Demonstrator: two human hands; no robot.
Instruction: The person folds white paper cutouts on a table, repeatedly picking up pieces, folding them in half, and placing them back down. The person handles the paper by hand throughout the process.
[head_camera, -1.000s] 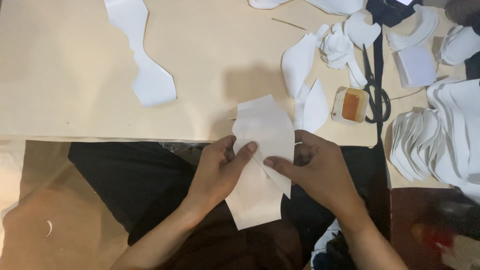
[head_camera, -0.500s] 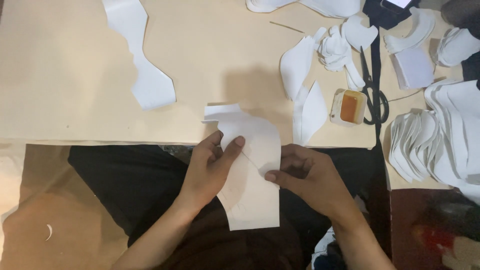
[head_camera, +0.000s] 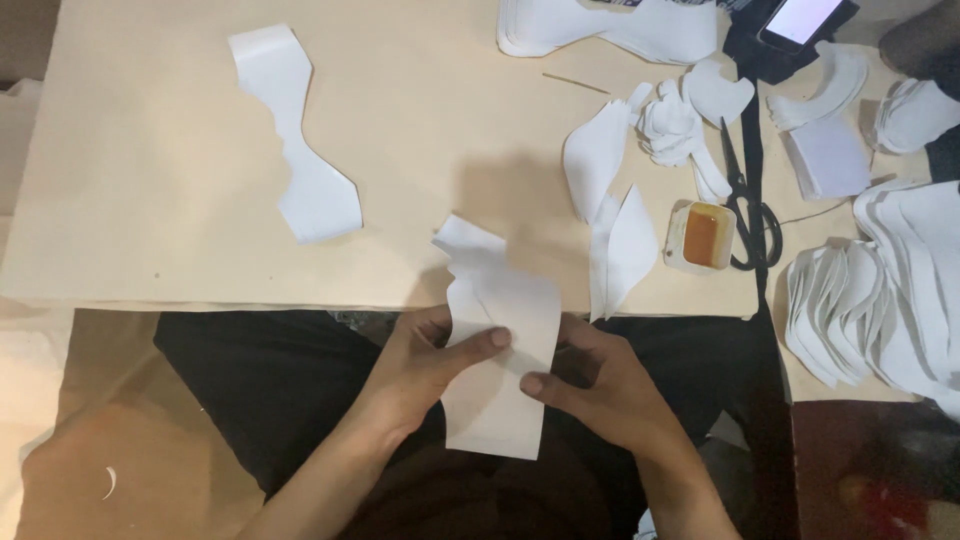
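Note:
Both hands hold a white cut sheet piece (head_camera: 500, 350) over my lap, just in front of the beige table's near edge (head_camera: 200, 298). My left hand (head_camera: 425, 365) grips its left side, thumb pressed across the front. My right hand (head_camera: 600, 385) pinches its right edge with the thumb on top. The piece's upper end reaches over the table edge and looks folded or layered.
A long wavy white cut-out (head_camera: 295, 140) lies at the table's left. White offcuts (head_camera: 615, 215) lie to the right, beside a small tray of amber liquid (head_camera: 702, 236) and black scissors (head_camera: 748, 190). Stacks of white pieces (head_camera: 880, 290) fill the right side. A phone (head_camera: 800, 18) lies at top right.
The white piece has slid down toward my lap and turned more upright. Both hands have shifted along it, and my view has moved slightly.

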